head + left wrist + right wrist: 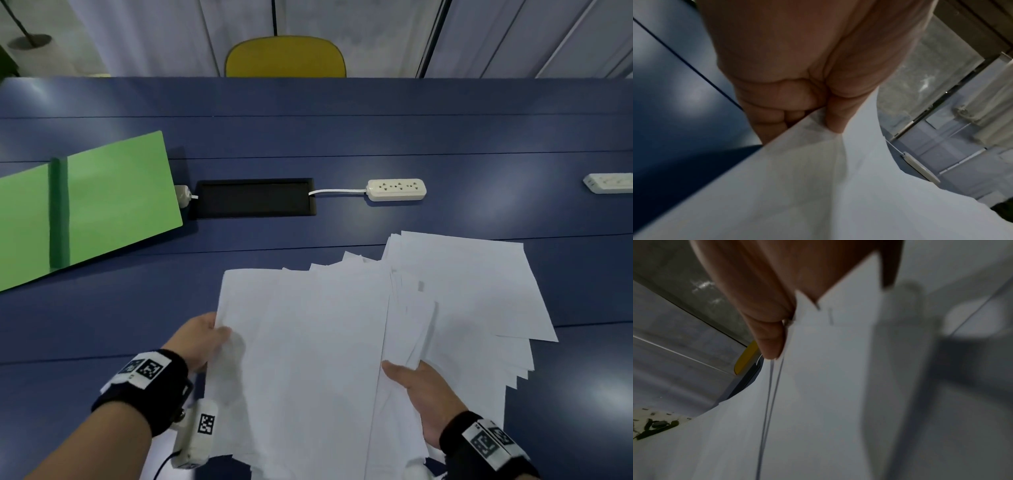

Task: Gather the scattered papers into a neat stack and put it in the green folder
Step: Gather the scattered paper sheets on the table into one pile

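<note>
Papers (308,342) hang fanned between your hands above the surface (342,137): left hand (198,339) pinches one edge, right hand (424,397) grips the other, ready to square them. Green folder (102,202) lies open, far left.

Dark blue table (342,137), open green folder (113,195), fanned papers (462,291), white power strip (396,189), seemingly another (609,182)

Head view looks down; wrist views close on papers (342,342).
</note>
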